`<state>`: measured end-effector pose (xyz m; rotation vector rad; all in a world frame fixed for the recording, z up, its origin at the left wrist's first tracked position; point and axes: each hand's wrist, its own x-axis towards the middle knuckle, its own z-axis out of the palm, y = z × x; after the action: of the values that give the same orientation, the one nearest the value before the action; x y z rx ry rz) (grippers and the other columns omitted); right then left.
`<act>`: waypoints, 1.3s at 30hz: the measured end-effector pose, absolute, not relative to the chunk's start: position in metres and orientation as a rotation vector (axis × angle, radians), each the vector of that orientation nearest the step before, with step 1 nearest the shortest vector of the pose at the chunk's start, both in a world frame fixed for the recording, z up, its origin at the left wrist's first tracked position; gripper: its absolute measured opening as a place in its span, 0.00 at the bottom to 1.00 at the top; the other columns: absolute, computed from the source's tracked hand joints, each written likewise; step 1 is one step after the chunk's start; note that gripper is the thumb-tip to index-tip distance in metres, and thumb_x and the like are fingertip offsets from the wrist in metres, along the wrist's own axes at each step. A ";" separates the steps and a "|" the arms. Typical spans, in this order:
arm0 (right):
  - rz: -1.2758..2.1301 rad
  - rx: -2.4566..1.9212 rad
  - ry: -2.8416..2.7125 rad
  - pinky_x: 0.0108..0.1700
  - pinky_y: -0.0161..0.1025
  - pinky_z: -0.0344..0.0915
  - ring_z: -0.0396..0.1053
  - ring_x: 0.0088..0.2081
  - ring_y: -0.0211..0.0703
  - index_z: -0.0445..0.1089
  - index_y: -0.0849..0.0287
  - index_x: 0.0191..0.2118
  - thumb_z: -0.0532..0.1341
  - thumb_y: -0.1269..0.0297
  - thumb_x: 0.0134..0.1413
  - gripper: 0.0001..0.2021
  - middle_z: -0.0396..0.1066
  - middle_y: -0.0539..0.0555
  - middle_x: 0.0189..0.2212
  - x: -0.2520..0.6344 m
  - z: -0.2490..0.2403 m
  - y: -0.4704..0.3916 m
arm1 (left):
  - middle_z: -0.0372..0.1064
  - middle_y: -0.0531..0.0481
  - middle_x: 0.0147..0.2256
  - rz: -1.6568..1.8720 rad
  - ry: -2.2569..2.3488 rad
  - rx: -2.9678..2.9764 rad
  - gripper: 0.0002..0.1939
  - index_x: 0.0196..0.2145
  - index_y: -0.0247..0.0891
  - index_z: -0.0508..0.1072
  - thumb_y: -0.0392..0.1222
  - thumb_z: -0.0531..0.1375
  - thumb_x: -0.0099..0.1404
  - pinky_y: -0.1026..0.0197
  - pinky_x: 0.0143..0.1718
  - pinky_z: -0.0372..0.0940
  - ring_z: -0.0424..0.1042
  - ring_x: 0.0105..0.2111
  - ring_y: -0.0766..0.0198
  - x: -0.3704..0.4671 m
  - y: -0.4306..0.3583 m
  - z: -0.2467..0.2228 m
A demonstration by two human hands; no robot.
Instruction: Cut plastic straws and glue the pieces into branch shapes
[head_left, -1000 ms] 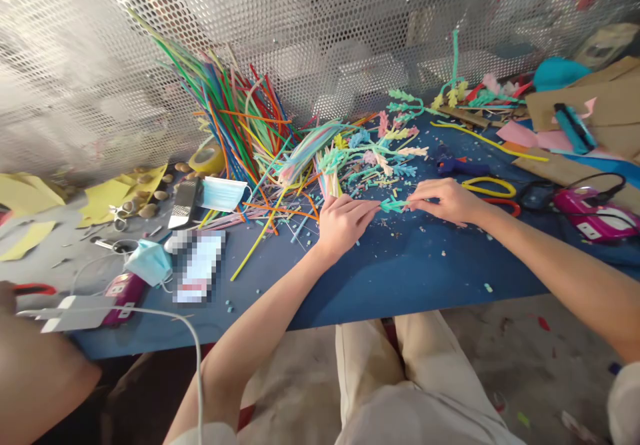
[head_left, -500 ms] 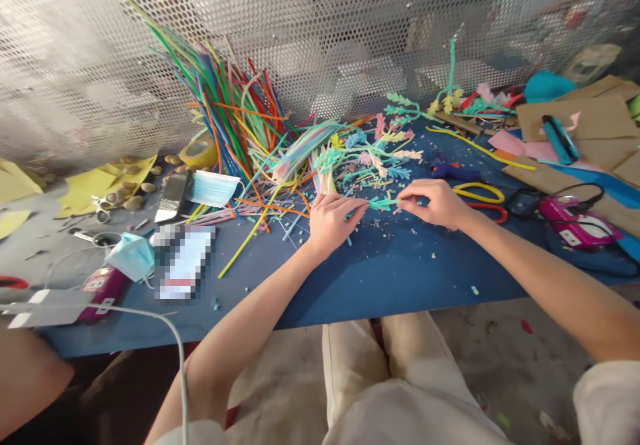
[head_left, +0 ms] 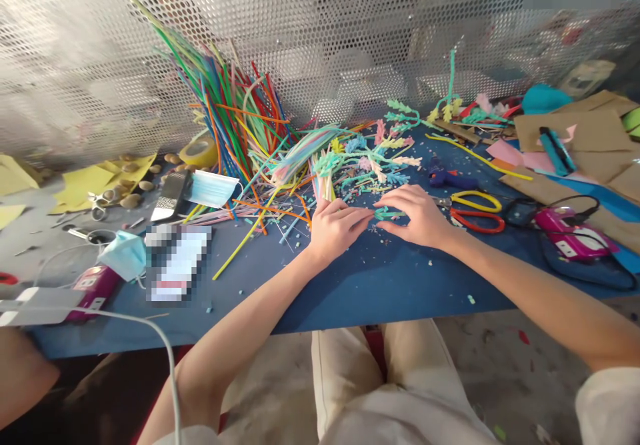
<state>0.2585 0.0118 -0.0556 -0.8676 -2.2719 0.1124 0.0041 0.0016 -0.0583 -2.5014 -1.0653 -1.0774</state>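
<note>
My left hand (head_left: 336, 232) is closed in a pinch at the left end of a small green pipe-cleaner sprig (head_left: 388, 214), just above the blue table. Around the sprig's other side my right hand (head_left: 419, 217) is open, thumb and fingers apart, with the green fuzz showing in the gap. Whether the right fingertips touch it I cannot tell. Behind the hands lies a bunch of pastel pipe-cleaner sprigs (head_left: 383, 142) with leafy tips. Scissors (head_left: 475, 212) with yellow and red handles rest right of my right hand.
Bundled coloured pipe cleaners (head_left: 225, 112) lean against a perforated metal screen (head_left: 350, 25). Left are a face mask (head_left: 214, 188), a blurred phone (head_left: 181, 265) and a white cable (head_left: 165, 345). Right are a blue glue gun (head_left: 450, 175), a magenta box (head_left: 573, 232) with a black cord, and cardboard (head_left: 565, 135).
My right thumb and fingers have spread apart from their pinch on the green sprig, and the hand has moved slightly left. The scissors show more fully. My left hand keeps its pinch.
</note>
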 end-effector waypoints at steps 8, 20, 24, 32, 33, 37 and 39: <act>0.130 -0.882 -2.236 0.54 0.53 0.64 0.77 0.48 0.52 0.79 0.50 0.45 0.66 0.55 0.70 0.07 0.84 0.52 0.43 0.256 -0.053 0.012 | 0.86 0.55 0.40 -1.051 -1.066 -2.495 0.09 0.46 0.50 0.86 0.48 0.64 0.77 0.54 0.41 0.66 0.78 0.34 0.63 0.005 0.001 -0.059; 0.309 -0.961 -1.955 0.52 0.50 0.70 0.79 0.45 0.53 0.79 0.52 0.41 0.58 0.52 0.74 0.15 0.83 0.55 0.40 0.277 -0.054 0.033 | 0.85 0.55 0.37 -1.040 -1.181 -2.474 0.10 0.44 0.47 0.85 0.49 0.63 0.78 0.55 0.41 0.63 0.80 0.36 0.62 0.002 0.006 -0.054; 0.387 -1.095 -1.904 0.46 0.48 0.71 0.79 0.42 0.53 0.80 0.54 0.39 0.60 0.50 0.72 0.16 0.83 0.55 0.38 0.292 -0.062 0.049 | 0.85 0.53 0.39 -1.072 -1.290 -2.433 0.13 0.44 0.45 0.84 0.50 0.60 0.80 0.55 0.41 0.61 0.81 0.38 0.61 -0.002 0.012 -0.054; 0.235 -1.086 -2.235 0.57 0.54 0.70 0.73 0.51 0.55 0.82 0.52 0.48 0.62 0.60 0.70 0.10 0.75 0.59 0.52 0.287 -0.078 0.054 | 0.84 0.52 0.40 -1.060 -1.361 -2.435 0.15 0.45 0.45 0.82 0.51 0.56 0.82 0.55 0.40 0.58 0.81 0.39 0.61 -0.004 0.014 -0.053; 0.185 -1.091 -2.292 0.59 0.56 0.68 0.71 0.54 0.56 0.82 0.51 0.49 0.62 0.61 0.71 0.11 0.74 0.59 0.55 0.287 -0.079 0.055 | 0.84 0.52 0.41 -1.049 -1.364 -2.438 0.16 0.45 0.45 0.81 0.51 0.55 0.82 0.55 0.40 0.58 0.80 0.39 0.61 -0.004 0.014 -0.053; 0.151 -1.158 -2.386 0.60 0.60 0.64 0.66 0.59 0.61 0.82 0.50 0.45 0.63 0.59 0.71 0.09 0.72 0.58 0.60 0.284 -0.082 0.056 | 0.84 0.51 0.41 -1.013 -1.379 -2.454 0.17 0.46 0.45 0.81 0.50 0.54 0.83 0.54 0.41 0.58 0.80 0.40 0.60 -0.003 0.015 -0.054; 0.184 -1.186 -2.377 0.59 0.60 0.62 0.66 0.59 0.61 0.81 0.52 0.41 0.62 0.58 0.71 0.10 0.73 0.58 0.59 0.282 -0.083 0.056 | 0.84 0.51 0.41 -1.008 -1.380 -2.457 0.17 0.46 0.44 0.80 0.50 0.53 0.83 0.54 0.41 0.58 0.80 0.40 0.60 -0.003 0.016 -0.054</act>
<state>0.2817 0.0555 -0.0827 -1.1857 -2.3769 0.1839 -0.0032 0.0159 -0.0539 -2.4574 -1.3802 -1.0078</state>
